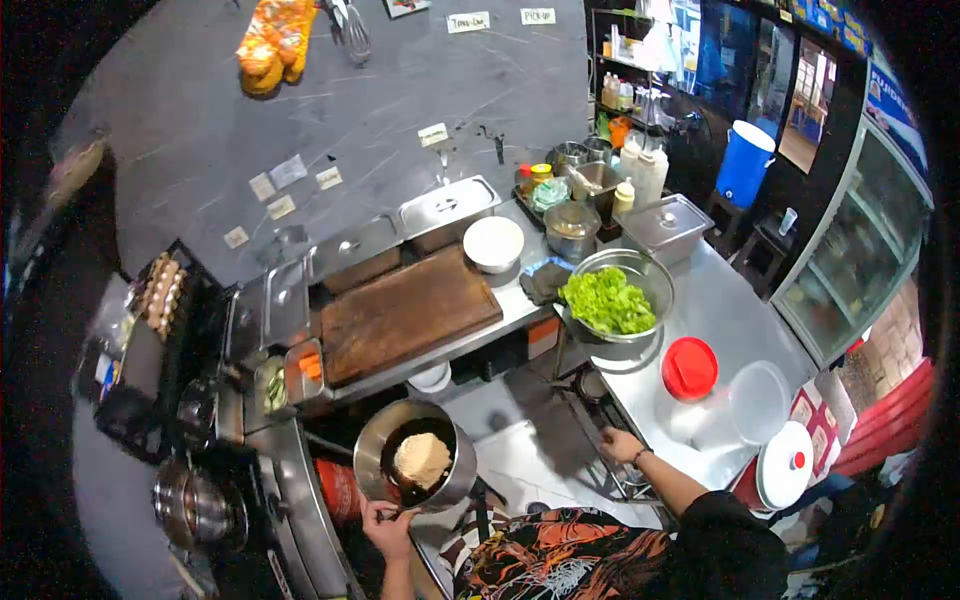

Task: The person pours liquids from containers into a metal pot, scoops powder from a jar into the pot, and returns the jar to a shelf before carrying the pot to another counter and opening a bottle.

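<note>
My left hand (388, 525) is closed on the near rim of a deep steel bowl (461, 478). Inside the bowl a mound of light brown granules or powder (422, 459) sits in dark liquid. To the right, my right hand (622, 447) reaches low beside the steel table, near a dark metal frame (585, 420) that looks like a low burner stand. Its fingers are curled, and what they touch is hard to make out. A large steel bowl of green lettuce (612, 300) stands on the table beyond that hand.
A wooden cutting board (410, 315) lies on the counter ahead, with a white bowl (493, 244) at its corner. On the right table (730, 300) are a red-lidded tub (690, 368) and a clear plastic container (757, 402). Steel pots (200, 505) stand at left.
</note>
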`<state>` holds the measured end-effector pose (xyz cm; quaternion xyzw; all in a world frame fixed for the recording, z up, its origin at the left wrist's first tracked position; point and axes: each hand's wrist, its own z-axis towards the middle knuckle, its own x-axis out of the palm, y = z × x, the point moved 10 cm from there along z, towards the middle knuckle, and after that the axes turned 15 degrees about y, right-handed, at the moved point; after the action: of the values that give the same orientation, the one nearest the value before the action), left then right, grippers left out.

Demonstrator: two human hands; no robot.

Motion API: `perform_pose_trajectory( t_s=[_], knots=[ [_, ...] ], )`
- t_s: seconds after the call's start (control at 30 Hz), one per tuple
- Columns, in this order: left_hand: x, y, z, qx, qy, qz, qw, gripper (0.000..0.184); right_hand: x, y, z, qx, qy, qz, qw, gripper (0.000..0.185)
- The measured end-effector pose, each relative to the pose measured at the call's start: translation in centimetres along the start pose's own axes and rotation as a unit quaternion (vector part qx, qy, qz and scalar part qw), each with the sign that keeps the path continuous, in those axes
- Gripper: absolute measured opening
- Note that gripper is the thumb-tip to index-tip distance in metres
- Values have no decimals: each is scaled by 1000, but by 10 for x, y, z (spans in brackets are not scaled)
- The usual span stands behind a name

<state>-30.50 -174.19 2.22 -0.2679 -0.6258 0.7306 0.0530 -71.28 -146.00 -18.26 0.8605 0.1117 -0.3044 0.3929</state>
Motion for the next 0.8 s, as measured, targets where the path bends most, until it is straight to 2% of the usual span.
perform_pose_trajectory(
  t_s=[0.03, 0.07, 0.1, 0.17, 0.2, 0.23, 0.3, 0.33, 0.37, 0.43, 0.5, 0.57, 0.63, 0.67, 0.7, 0.77, 0.8],
  knots=[
    [4, 15, 25, -43, 21, -8, 999, 35, -16, 22, 24, 0, 20, -6, 1000, 29],
    [7, 11, 53, 70, 4, -30, 997, 36, -33, 48, 41, -33, 1, -19, 999, 29],
    [12, 6, 79, 69, 14, -28, 997, 36, -45, 74, 54, -67, -22, -31, 997, 29],
    [26, -10, 140, 67, 36, -6, 997, 37, -58, 113, 76, -58, -29, -35, 997, 28],
    [32, -15, 170, 155, 37, 27, 987, 38, -65, 130, 88, -51, -27, -48, 997, 28],
    [36, -2, 194, 151, 46, 17, 987, 38, -71, 143, 101, -65, -12, -27, 997, 28],
    [48, 12, 244, 81, 49, 23, 995, 39, -103, 187, 114, -12, -16, -66, 998, 27],
    [54, 11, 266, 86, 59, 54, 993, 39, -121, 197, 128, -56, -59, -32, 996, 27],
    [61, 12, 287, 81, 74, 44, 993, 38, -146, 219, 138, -109, -106, -87, 985, 27],
    [74, 26, 324, 80, 80, 10, 994, 37, -200, 240, 157, -109, -180, -46, 976, 25],
    [87, 22, 348, 3, 90, -32, 995, 35, -261, 262, 181, -117, -234, -33, 965, 23],
    [99, 40, 362, -29, 108, -6, 994, 33, -313, 255, 229, -11, -199, -45, 979, 20],
    [104, 51, 369, -30, 53, -22, 998, 34, -368, 246, 284, -29, -246, -56, 967, 17],
    [107, 37, 373, 109, 35, 138, 984, 36, -394, 247, 312, -42, -265, -77, 960, 18],
    [111, 61, 373, 75, 62, 114, 989, 38, -416, 248, 339, -55, -283, -97, 953, 18],
    [134, 27, 383, 91, 212, 53, 972, 31, -455, 251, 390, -68, -324, -163, 930, 24],
    [137, 26, 386, 67, 203, 60, 975, 33, -471, 250, 416, -56, -324, -194, 924, 27]
  ],
)
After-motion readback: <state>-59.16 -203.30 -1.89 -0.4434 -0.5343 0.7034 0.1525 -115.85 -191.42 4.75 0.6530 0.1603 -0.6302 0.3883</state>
